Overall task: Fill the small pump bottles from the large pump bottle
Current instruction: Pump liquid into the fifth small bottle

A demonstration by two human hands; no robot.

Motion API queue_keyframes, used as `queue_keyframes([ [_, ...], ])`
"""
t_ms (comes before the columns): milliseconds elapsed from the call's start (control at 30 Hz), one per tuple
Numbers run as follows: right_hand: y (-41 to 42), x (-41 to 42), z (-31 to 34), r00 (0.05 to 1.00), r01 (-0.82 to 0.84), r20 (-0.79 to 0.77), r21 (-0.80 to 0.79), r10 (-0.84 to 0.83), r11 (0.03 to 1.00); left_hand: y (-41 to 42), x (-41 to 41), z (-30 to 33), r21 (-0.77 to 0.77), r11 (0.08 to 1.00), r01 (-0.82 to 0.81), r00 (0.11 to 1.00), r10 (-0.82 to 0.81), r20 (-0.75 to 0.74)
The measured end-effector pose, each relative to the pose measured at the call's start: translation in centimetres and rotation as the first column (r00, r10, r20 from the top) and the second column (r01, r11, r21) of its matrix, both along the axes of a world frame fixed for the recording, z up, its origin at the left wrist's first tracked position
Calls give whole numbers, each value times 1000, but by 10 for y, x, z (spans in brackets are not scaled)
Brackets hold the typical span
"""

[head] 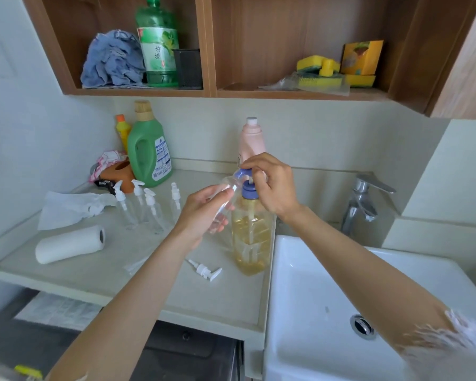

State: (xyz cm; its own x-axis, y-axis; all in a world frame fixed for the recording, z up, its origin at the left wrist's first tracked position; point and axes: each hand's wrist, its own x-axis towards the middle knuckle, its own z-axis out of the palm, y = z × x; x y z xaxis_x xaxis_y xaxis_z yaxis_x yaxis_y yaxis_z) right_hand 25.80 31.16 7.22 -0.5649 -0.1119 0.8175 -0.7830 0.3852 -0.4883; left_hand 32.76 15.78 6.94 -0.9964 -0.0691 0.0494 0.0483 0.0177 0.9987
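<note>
A large clear bottle of amber liquid (252, 243) with a blue pump head (245, 176) stands on the counter beside the sink. My right hand (272, 185) grips the pump head from above. My left hand (204, 213) holds a small clear bottle (226, 200) without its pump, tilted, with its mouth up at the pump's spout. The loose white pump (205, 270) lies on the counter in front. Several small clear bottles with white pumps (146, 207) stand together to the left.
A paper towel roll (70, 244) lies at the counter's left, with a white bag (69, 206) behind it. A green jug (149, 152) and a pink bottle (251, 141) stand at the back wall. A white sink (327, 298) and tap (364, 202) are to the right.
</note>
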Motion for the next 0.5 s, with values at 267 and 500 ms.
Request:
queue_keyframes([
  [267,-20,4,-39,998,40,-46,-196,-50,980,-2,-4,-12,19,1000,-20,1000,19,10],
  [500,-19,12,-26,997,64,-29,-87,-66,994,-4,-1,-6,31,999,10,999,-11,38],
])
